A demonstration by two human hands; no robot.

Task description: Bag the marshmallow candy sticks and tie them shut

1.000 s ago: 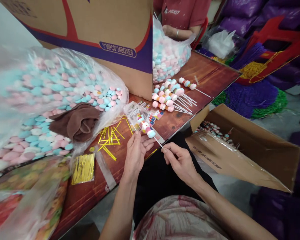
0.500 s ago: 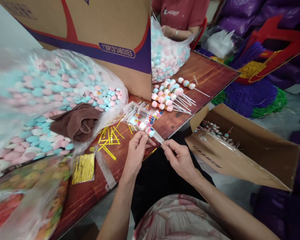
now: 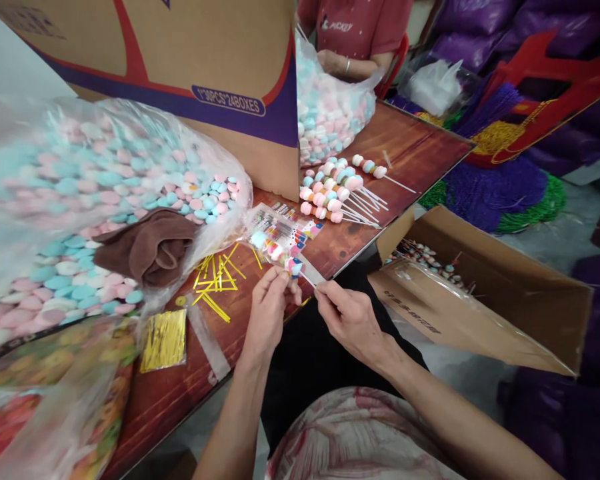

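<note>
My right hand pinches the white stick of a candy skewer near its lower end. The skewer, strung with pastel and coloured sweets and in a printed clear wrapper, points up and left over the table edge. My left hand is closed at the lower end of the sweets; what its fingertips grip is too small to make out. Loose gold twist ties lie left of the hands, with a packet of gold ties nearer me. Finished-looking skewers lie in a pile beyond.
A large bag of pastel sweets and a brown cloth cover the left. Behind stands a tall carton. An open carton with skewers sits low at the right. A person in a red shirt sits across the table.
My left hand's fingers have shifted slightly down and left from the sweets, showing more of the coloured wrapper. The whole view has shifted slightly. My right hand keeps its pinch on the stick.
</note>
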